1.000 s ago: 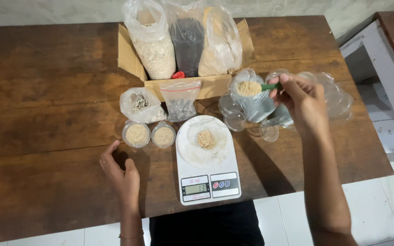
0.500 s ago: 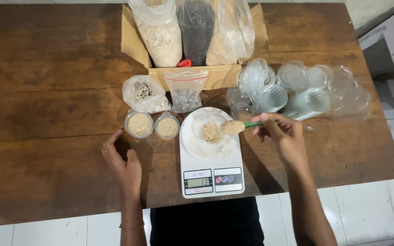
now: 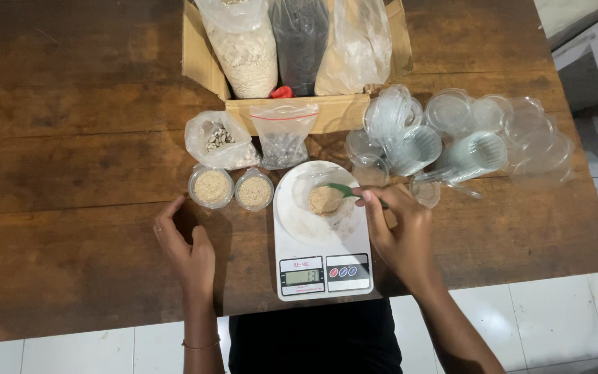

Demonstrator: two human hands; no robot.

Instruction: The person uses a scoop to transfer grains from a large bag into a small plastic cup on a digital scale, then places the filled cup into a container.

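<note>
Fingers (image 3: 374, 201) of the right hand (image 3: 399, 235) pinched together on a green spoon (image 3: 344, 190); fingers (image 3: 167, 211) of the left hand (image 3: 188, 253) spread apart, resting flat on the worktop (image 3: 70, 173), holding nothing.

Worktop — dark wood planks, carrying everything below.

Cardboard box (image 3: 299, 114) at the far edge, three large plastic bags upright inside: pale flakes (image 3: 247, 52), dark grain (image 3: 299, 41), a near-clear bag (image 3: 354, 48).

Pile of clear plastic cups and lids (image 3: 479, 142) lying right of the box, near the right hand.

White kitchen scale (image 3: 320, 266) at the near edge between the two hands, display lit. On its platform a clear round cup (image 3: 316, 201) with a small heap of tan crumbs (image 3: 324, 201); spoon bowl sits over the heap, touching or just above — cannot tell which.

Two small bags in front of the box: one knotted (image 3: 219, 138), one zip-type with a red strip (image 3: 284, 135).

Two filled clear cups (image 3: 210, 187) (image 3: 254, 190) with tan crumbs, side by side, just left of the scale, just beyond the left fingertips.
</note>
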